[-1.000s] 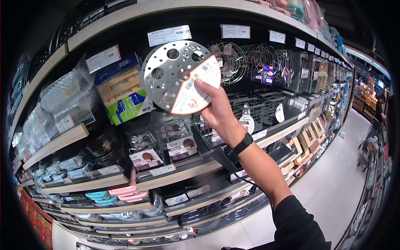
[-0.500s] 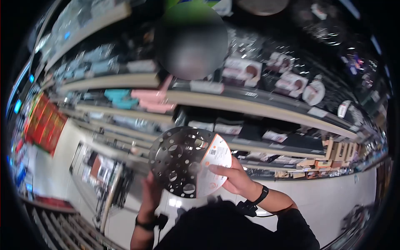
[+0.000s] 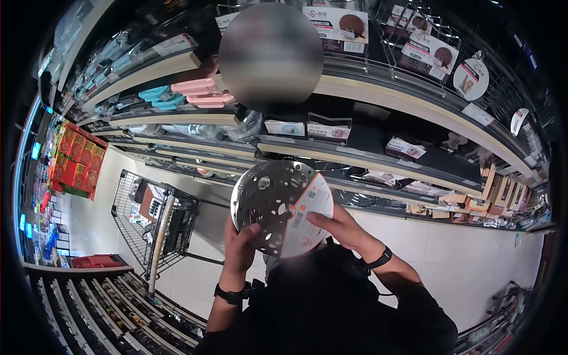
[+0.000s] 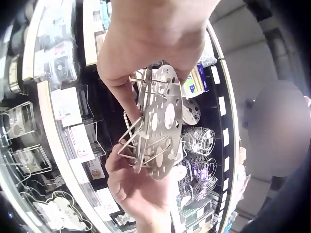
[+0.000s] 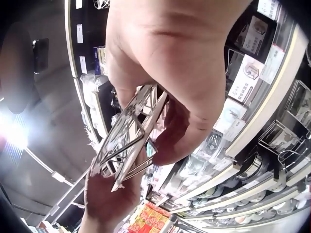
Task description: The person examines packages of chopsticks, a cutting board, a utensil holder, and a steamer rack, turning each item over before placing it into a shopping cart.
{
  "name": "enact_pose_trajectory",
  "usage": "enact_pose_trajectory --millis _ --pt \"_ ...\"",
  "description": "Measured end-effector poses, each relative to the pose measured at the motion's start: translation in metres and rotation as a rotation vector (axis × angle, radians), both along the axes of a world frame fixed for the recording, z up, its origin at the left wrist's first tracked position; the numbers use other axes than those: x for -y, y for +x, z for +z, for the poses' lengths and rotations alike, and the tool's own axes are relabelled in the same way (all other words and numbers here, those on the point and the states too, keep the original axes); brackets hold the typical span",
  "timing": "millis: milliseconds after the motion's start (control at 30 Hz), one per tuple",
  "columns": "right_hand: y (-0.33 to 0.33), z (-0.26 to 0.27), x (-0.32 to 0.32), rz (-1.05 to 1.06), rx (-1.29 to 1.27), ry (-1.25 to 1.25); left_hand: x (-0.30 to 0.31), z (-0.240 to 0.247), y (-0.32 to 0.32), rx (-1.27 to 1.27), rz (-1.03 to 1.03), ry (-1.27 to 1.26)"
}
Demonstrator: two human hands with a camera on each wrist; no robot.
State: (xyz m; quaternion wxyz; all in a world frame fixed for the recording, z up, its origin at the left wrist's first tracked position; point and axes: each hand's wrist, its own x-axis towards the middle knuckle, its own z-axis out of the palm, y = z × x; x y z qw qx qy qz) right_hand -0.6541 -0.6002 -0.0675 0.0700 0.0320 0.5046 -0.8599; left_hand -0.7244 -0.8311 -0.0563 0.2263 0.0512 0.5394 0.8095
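Observation:
A round steel steamer rack (image 3: 266, 192), punched with holes, is held in front of the chest. A white card label (image 3: 303, 222) with orange edges covers its right part. My left hand (image 3: 239, 245) grips the left rim, thumb over the top face. The right hand (image 3: 343, 231) pinches the right side with its thumb on the label. In the left wrist view the rack (image 4: 167, 121) is seen nearly edge-on, as two parallel discs with bent wire legs (image 4: 158, 148) at their faces. Those wire legs (image 5: 131, 162) also show between both hands in the right wrist view.
Store shelves (image 3: 378, 89) with boxed racks and wire goods run across the front. Pink boxes (image 3: 201, 94) sit on a lower shelf at left. A wire shopping cart (image 3: 133, 207) stands left on the white floor, and a slatted display (image 3: 100, 313) fills the lower left.
The right hand has brought the steamer rack down from the shelf to the chest. My left hand has come up and taken its left rim. The head view has tilted downward.

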Motion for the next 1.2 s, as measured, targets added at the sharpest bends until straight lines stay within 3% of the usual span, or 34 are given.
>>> enact_pose_trajectory --millis 167,700,767,833,933,967,1000,1133,1200 --pt "0.007 -0.007 -0.019 0.035 -0.028 0.143 0.002 -0.005 0.006 -0.076 -0.030 0.037" --pt "0.017 -0.015 -0.026 0.009 -0.043 0.083 -0.006 0.001 0.019 -0.196 -0.037 -0.022" --pt "0.016 -0.014 -0.027 0.022 0.003 0.030 -0.003 -0.001 0.018 0.315 0.125 0.380" --pt "0.015 -0.015 -0.026 0.035 0.049 -0.023 0.000 -0.006 0.017 0.224 0.061 0.291" --pt "0.013 -0.018 -0.026 0.048 0.086 0.057 0.004 -0.027 0.017 0.025 0.010 0.104" --pt "0.012 -0.015 -0.028 0.066 0.095 0.208 0.005 -0.033 0.019 -0.083 0.025 0.007" --pt "0.011 -0.012 -0.030 0.085 0.105 0.360 0.005 -0.036 0.020 -0.082 0.028 0.008" --pt "0.007 0.007 -0.037 0.164 0.193 0.528 -0.002 -0.020 0.020 -0.006 0.178 0.026" --pt "0.007 -0.005 -0.045 0.123 0.029 0.545 -0.001 -0.018 0.017 0.006 0.224 -0.003"
